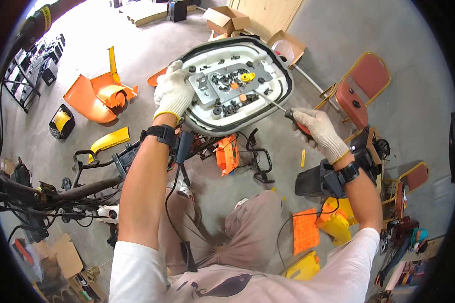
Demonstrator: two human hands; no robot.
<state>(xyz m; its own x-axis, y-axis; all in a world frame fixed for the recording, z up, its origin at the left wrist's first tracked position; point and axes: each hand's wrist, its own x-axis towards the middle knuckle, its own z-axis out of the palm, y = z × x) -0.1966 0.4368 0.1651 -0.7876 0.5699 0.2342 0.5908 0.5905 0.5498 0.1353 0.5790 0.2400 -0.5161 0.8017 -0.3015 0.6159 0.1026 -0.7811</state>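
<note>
Head view: the left grip (174, 92) is clamped on the left edge of the tray (227, 125), above the floor (146, 53). The right grip (319, 132) wraps the screwdriver (289, 115), its shaft reaching over the tray near the screws (231, 108).

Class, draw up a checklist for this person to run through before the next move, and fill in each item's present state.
1. Left grip holds the white shell at its left side: ok.
2. Right grip holds the screwdriver by its handle: ok.
3. Gloves worn on both hands: ok.
4. Black screws sorted: not ok, scattered loose inside the shell.
5. Screwdriver tip touching something: cannot tell.
</note>
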